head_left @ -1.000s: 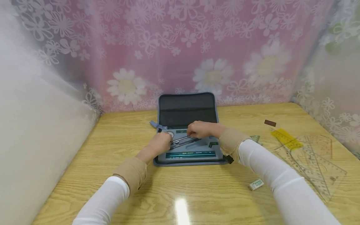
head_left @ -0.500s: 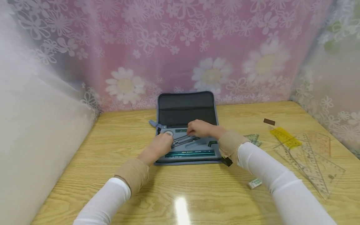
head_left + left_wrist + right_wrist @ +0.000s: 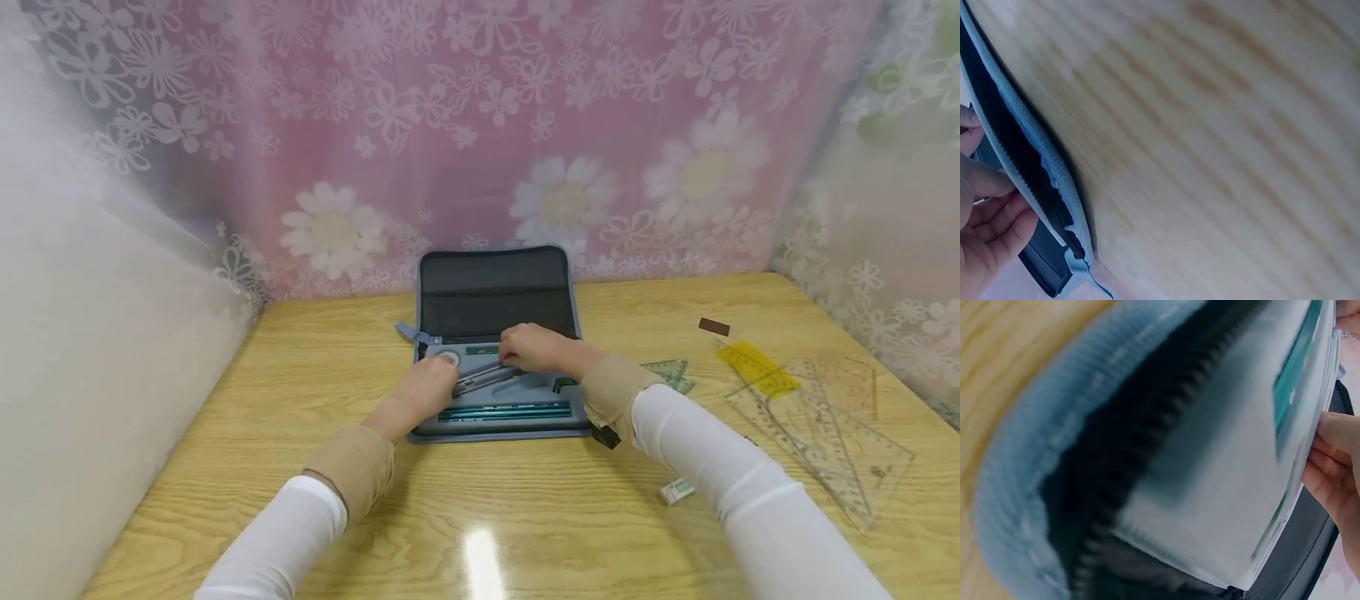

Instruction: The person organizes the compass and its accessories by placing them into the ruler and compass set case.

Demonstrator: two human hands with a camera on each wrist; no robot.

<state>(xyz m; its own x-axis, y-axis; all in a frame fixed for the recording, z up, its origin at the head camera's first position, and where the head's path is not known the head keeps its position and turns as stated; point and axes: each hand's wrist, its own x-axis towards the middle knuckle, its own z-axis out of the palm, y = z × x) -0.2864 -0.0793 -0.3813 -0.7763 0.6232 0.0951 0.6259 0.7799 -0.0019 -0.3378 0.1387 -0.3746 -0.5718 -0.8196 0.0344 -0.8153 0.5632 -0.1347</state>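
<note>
An open zip case (image 3: 495,287) with blue edging lies on the table, its dark lid raised at the back. Its grey tray (image 3: 536,392) holds several teal pencils (image 3: 504,412) in a front slot. A silver drawing compass (image 3: 483,379) lies slantwise over the tray. My left hand (image 3: 426,385) pinches its left end, while my right hand (image 3: 536,347) pinches the right end from above. Fingertips are partly hidden. In the left wrist view, my left hand (image 3: 991,231) has its fingers curled behind the case edge. The right wrist view shows my right hand (image 3: 1338,469) at the tray's far edge.
Transparent set squares (image 3: 828,433) and a yellow ruler (image 3: 757,368) lie at right. A brown strip (image 3: 714,327) lies behind them. An eraser (image 3: 677,492) sits beside my right sleeve, and a green triangle (image 3: 671,372) lies beyond it. A patterned curtain (image 3: 450,125) stands behind the table.
Both hands stay at the compass over the tray with only slight shifts. The whole view has moved a little; nothing is visibly let go.
</note>
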